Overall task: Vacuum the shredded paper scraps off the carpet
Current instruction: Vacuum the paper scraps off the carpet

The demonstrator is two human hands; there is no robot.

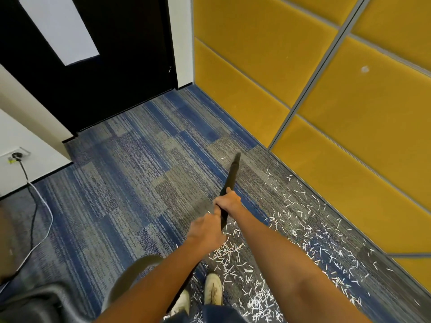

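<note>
Most scraps (303, 231) lie strewn on the carpet (130, 171) at near right beside the yellow wall (361, 141), so the job seems barely begun, while the left hand (205, 229) and right hand (227, 201) both clench the wand (232, 177), its nozzle (237, 159) near the litter's far edge.

The person wears cream lace-up fabric shoes (213, 289) and a dark blue garment (219, 314) over the legs. The left hand (205, 231), the right hand (227, 201) and both forearms (279, 257) are bare.
</note>
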